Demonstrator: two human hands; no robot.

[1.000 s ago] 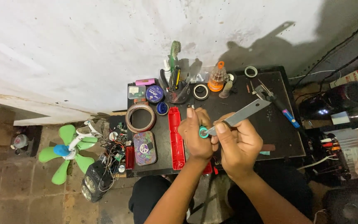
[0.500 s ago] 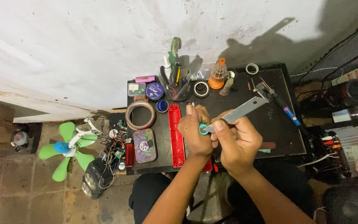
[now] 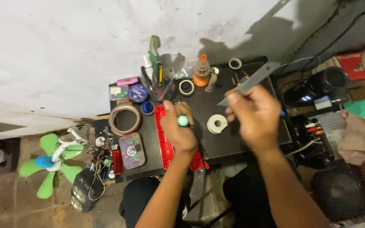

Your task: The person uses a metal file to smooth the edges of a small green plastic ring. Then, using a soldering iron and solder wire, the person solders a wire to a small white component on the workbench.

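A small teal, round-ended object [image 3: 183, 120] is held in the left hand [image 3: 178, 128], pinched at the fingertips above the near middle of the dark counter [image 3: 250, 139]. What kind of object it is cannot be told. The left hand is closed around it, over the long red case [image 3: 162, 141] that lies along the counter from far to near.

A flat grey metal blade [image 3: 250, 81] is gripped in the right hand [image 3: 254, 116], which is blurred; the fingers are closed on the near end of the blade, and the far end is pointed up and to the right, past the far edge of the counter. The two hands are held apart, with a white roll of tape [image 3: 217, 124] lying flat on the counter between them.

On the left part of the counter a large brownish tape ring [image 3: 125, 119] is seen, with a patterned oval tin [image 3: 132, 150] just near of it. At the far edge a holder of pens and tools [image 3: 157, 82], a round blue tin [image 3: 138, 92], a black-and-white tape roll [image 3: 186, 87] and an orange-topped bottle [image 3: 201, 71] are set in a row. On the floor to the left a green-bladed fan [image 3: 49, 162] is lying beside a tangle of wires.
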